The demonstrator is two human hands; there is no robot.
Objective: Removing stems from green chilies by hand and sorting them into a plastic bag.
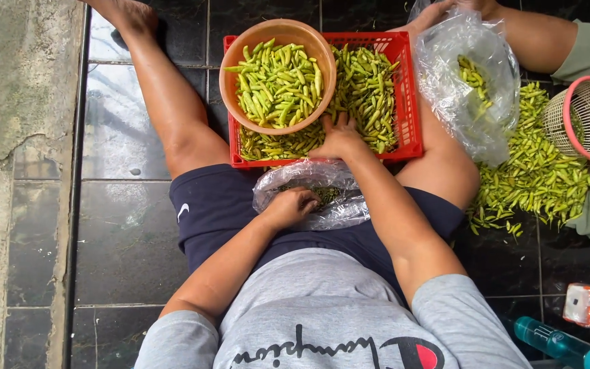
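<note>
Right hand [339,139] clutching green chillies [370,89] in the red crate [410,102], left hand [293,205] clenched on a clear plastic bag [336,205] (lap), orange bowl [230,82] of chillies on top.

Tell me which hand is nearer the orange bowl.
Right. The right hand lies on the chillies in the red crate, just below the orange bowl; the left hand rests lower, on the plastic bag.

Dark glossy floor tiles [128,232] beside a worn concrete strip [15,102].

Hands: right [338,139] in chillies [367,89], left [293,205] in bag [312,193].
</note>
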